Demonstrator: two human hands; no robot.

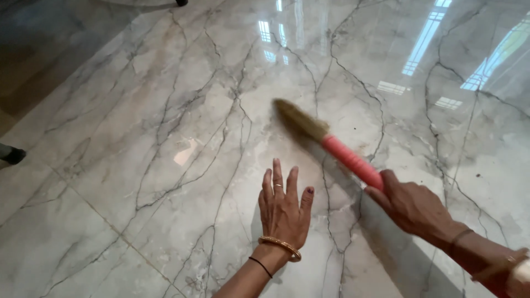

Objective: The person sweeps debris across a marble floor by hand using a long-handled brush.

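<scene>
Sweeping underway: right hand [411,207] clenched on broom [331,146], left hand [282,207] spread open, holding nothing. Dark specks still scattered on floor [138,138] toward right edge.

we see a polished marble floor [165,138], pale grey-beige with dark branching veins and thin straight joints between large slabs. bright window reflections [425,38] lie across its upper right, showing long panes in white and pale blue. at the upper left the surface darkens into a shaded zone [38,49]. a small dark object [12,154] sits at the left edge.
</scene>
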